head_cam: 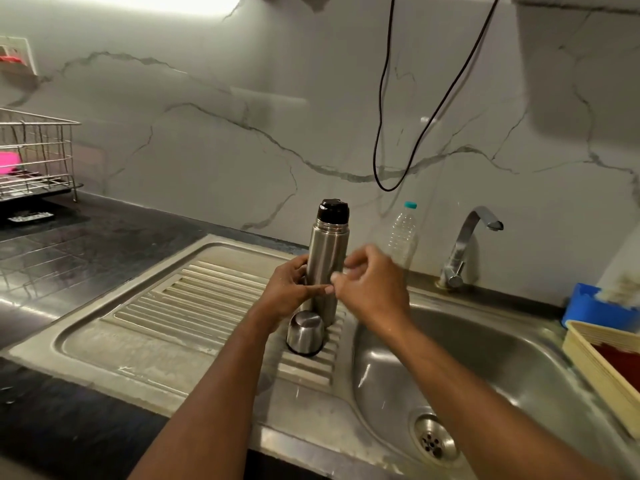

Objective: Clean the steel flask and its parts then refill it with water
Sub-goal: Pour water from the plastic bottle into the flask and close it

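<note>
The steel flask (pixel 327 258) stands upright on the sink's ribbed drainboard (pixel 194 299) with its black stopper (pixel 333 211) on top. Its steel cup lid (pixel 305 332) sits upside down on the ribs just in front of it. My left hand (pixel 289 292) is at the flask's lower left, with a straight finger reaching across the front of the body. My right hand (pixel 372 285) hovers at the flask's lower right with curled fingers holding nothing, its fingertips meeting the left fingertip. Both hands hide the flask's lower middle.
The sink basin (pixel 485 368) with its drain (pixel 433 441) lies to the right, below a shut-off tap (pixel 465 244). An empty plastic bottle (pixel 403 237) stands behind the flask. A blue tub (pixel 585 306) and a beige basket (pixel 595 368) sit at the right, a wire dish rack (pixel 34 157) at far left.
</note>
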`<state>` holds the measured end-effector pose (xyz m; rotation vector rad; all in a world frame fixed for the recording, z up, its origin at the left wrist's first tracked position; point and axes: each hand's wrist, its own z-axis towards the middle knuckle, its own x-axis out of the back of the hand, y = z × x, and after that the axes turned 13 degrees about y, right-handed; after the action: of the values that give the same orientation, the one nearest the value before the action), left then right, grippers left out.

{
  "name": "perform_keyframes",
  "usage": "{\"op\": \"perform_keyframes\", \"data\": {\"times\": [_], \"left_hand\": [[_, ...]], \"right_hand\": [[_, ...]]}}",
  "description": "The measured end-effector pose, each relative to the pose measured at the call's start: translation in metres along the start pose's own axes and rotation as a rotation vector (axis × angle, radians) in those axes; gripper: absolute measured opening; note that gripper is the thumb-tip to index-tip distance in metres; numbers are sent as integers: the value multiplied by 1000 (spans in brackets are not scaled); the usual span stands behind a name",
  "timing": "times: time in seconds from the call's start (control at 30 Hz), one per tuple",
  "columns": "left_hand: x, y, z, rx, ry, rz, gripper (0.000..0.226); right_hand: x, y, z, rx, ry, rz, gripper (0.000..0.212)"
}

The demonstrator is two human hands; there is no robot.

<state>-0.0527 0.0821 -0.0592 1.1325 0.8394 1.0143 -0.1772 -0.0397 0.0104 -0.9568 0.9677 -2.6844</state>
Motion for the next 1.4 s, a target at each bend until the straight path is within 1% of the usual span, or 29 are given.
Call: {"op": "perform_keyframes", "data": {"times": [0.03,0.07,0.13,0.23,0.3,0.43,0.5,0.57,0.6,0.67,0.73,0.8,0.83,0.9,0.97,1.03,1.1,1.23,1.4], "left_hand": [[1,0,1,-3,-1,0,66],[2,0,1,-3,-5,6,67],[3,0,2,-6,-7,20,68],[4,-2,5,-8,3,42,69],[4,-4,7,-2,4,43,71],[4,-3,8,-11,-6,36,69],[3,-2,8,-7,-14,21,66],[3,-3,9,6,-18,11,65],[2,-4,10,9,-22,5,65],[2,-6,12,21,-15,2,68],[3,-6,12,30,0,2,68],[3,-5,12,35,6,18,69],[4,-5,13,36,5,30,70],[4,-6,14,35,-7,42,72],[5,-7,15,32,-17,48,74],[5,-7,15,31,-21,52,74],[5,-7,14,36,-21,57,74],[4,-6,14,34,-26,59,78],[4,-6,14,34,-16,69,75]], "right_hand": [[-1,5,-14,-9,-110,-54,30],[-5,9,-26,-5,-194,-103,32],[-15,13,-42,25,-253,-163,41],[-32,15,-51,55,-233,-216,57],[-41,17,-55,80,-232,-240,59],[-33,15,-52,73,-288,-222,54],[-10,9,-38,46,-330,-211,50],[23,-1,-16,38,-324,-150,47],[40,-9,-2,42,-291,-98,46],[67,-27,26,66,-164,44,47],[79,-46,53,116,-42,166,51],[74,-60,77,175,-7,184,57],[68,-64,88,192,-22,176,60],[53,-67,104,194,-107,158,62],[43,-67,114,212,-191,119,60],[37,-65,120,225,-238,105,54],[35,-61,124,197,-259,124,51],[26,-52,128,208,-297,85,57],[18,-47,123,212,-303,63,60]]}}
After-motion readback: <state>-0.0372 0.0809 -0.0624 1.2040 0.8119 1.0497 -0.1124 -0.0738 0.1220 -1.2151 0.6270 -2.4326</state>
